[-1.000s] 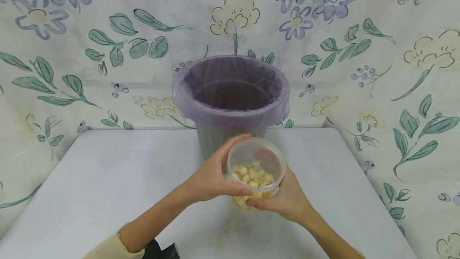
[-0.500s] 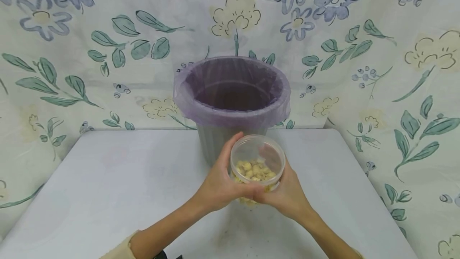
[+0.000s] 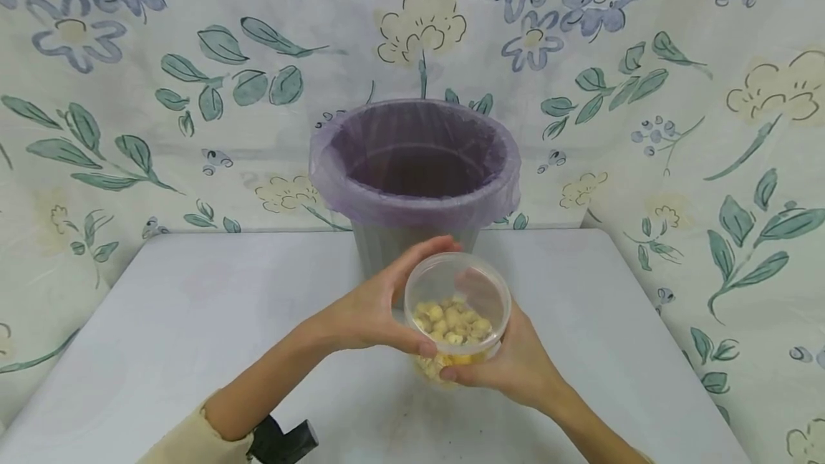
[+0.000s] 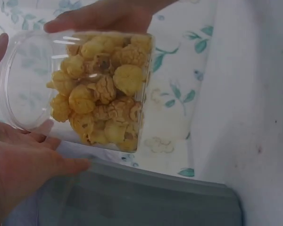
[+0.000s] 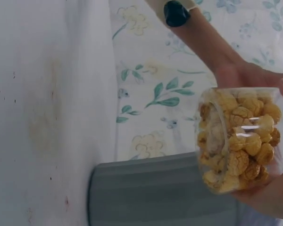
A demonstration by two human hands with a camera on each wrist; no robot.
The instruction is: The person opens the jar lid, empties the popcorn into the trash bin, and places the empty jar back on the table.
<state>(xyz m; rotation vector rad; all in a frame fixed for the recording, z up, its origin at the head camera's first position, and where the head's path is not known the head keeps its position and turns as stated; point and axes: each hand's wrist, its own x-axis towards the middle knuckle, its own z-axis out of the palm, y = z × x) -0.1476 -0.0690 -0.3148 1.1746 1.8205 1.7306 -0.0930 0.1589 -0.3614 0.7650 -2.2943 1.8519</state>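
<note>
A clear plastic jar (image 3: 473,274) about half full of golden popcorn (image 3: 451,319) is held above the table, its round clear top tilted toward me. My left hand (image 3: 370,310) curves round the upper end, thumb in front and fingers behind. Lower down, my right hand (image 3: 525,364) grips the jar's body from the right. In the left wrist view the popcorn (image 4: 101,89) lies toward the jar's base, away from my left hand (image 4: 23,169). The right wrist view shows the base end full of popcorn (image 5: 250,141). Whether the clear top is a separate lid I cannot tell.
Behind the jar stands a grey bin (image 3: 370,249) lined with a purple bag (image 3: 419,212) folded over its rim. Small specks and a brownish smudge (image 3: 406,414) mark the white table (image 3: 225,306). Floral cloth (image 3: 258,163) hangs round the back and sides.
My left hand first turned with its thumb moving right, then swung back left round the jar's top. The jar rose slightly and came down again. My right hand kept its hold.
</note>
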